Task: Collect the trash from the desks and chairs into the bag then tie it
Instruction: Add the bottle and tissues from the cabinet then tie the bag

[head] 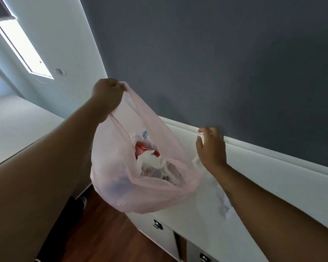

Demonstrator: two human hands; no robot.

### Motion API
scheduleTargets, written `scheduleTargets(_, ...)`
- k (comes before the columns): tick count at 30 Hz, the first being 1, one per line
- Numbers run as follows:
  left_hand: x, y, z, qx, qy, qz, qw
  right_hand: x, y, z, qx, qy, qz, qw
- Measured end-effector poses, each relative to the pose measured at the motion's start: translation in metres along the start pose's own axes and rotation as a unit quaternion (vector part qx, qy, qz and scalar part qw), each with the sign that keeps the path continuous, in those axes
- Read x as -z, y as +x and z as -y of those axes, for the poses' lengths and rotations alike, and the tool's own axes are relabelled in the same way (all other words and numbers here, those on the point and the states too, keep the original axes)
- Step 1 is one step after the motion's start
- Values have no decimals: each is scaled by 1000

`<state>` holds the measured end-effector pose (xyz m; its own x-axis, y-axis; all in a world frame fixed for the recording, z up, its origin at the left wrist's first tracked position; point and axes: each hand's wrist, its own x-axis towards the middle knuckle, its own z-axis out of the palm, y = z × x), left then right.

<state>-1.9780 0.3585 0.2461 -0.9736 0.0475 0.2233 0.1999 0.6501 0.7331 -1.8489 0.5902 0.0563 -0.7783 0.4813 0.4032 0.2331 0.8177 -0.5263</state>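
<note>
A thin pink plastic bag point(121, 186) hangs in the air over the left end of a white desk point(254, 186). My left hand point(107, 95) is shut on the bag's handle and holds it up. The bag's mouth gapes open, showing a red wrapper point(143, 149), white crumpled plastic point(150, 161) and other trash. My right hand point(211, 146) hovers to the right of the bag above the desk, fingers spread and slightly blurred, holding nothing. A clear plastic scrap point(222, 201) lies on the desk under my right forearm.
A dark grey wall point(235, 63) backs the desk. Drawers with metal handles point(157, 225) sit below the desktop. Another white surface point(17, 125) lies at left under a bright window point(21, 46). Wooden floor point(106, 233) shows below the bag.
</note>
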Motion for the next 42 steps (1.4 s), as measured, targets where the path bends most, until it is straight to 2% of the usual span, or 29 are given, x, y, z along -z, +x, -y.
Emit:
scheduleTargets(1,-3,1,2,-6,6,-3,1000,-6,-2,-16,-38,-53,98,993)
scheduleTargets(3,-6,1,5,-14,13,4,1000,-19,-12,-39,-67,-122,291,946)
scheduleTargets(5,-9,1,9,-16,18,14,1000,-36,-26,-48,-43,-180,358,915)
scheduleTargets(7,-14,1,15,-19,25,23,999,-50,-38,-52,-10,-206,328,922)
scheduleTargets(10,-22,1,19,-26,30,38,999,-49,-43,-60,-26,-97,247,964)
scheduleTargets(12,-29,1,17,-25,32,47,998,-28,-40,-70,-48,-64,175,981)
scheduleTargets(14,-36,1,15,-24,28,54,998,-1,-39,-82,-17,-97,105,990)
scheduleTargets(15,-41,0,14,-27,26,58,998,10,-45,-87,3,-115,95,989)
scheduleTargets(17,-50,-2,12,-36,25,67,997,21,-68,-97,15,-135,152,979)
scheduleTargets(20,-61,-4,13,-41,27,81,995,16,-121,-106,-6,-147,295,944)
scheduleTargets(21,-63,-4,14,-41,29,85,995,13,-136,-108,2,-163,303,939)
scheduleTargets(23,-66,-4,16,-46,31,89,995,9,-151,-108,30,-171,251,952)
scheduleTargets(26,-70,-8,17,-53,43,88,994,5,-150,-112,57,-144,132,979)
scheduleTargets(29,-66,-14,17,-57,55,74,994,10,-116,-95,-22,-99,118,988)
scheduleTargets(30,-63,-15,17,-64,59,69,994,15,-97,-78,-41,-76,92,992)
scheduleTargets(32,-56,-16,14,-77,74,60,992,29,-54,-25,-15,4,8,1000)
scheduleTargets(34,-46,-16,13,-88,90,52,991,43,-23,42,21,128,-64,990)
scheduleTargets(35,-42,-15,13,-91,90,48,991,49,-14,75,52,182,-73,979)
scheduleTargets(36,-37,-14,14,-91,88,44,991,49,-9,103,91,227,-46,969)
scheduleTargets(37,-31,-13,16,-90,89,39,991,46,-7,125,127,239,29,962)
scheduleTargets(38,-28,-12,16,-91,92,37,991,39,-5,140,149,191,132,961)
scheduleTargets(39,-24,-12,16,-92,94,34,991,28,-4,146,165,87,222,957)
scheduleTargets(40,-18,-11,17,-92,97,31,991,16,-4,145,176,-9,266,948)
scheduleTargets(41,-13,-10,17,-95,99,28,990,7,-6,139,185,-69,247,949)
scheduleTargets(42,-8,-7,19,-102,101,25,989,3,-7,130,198,-106,166,960)
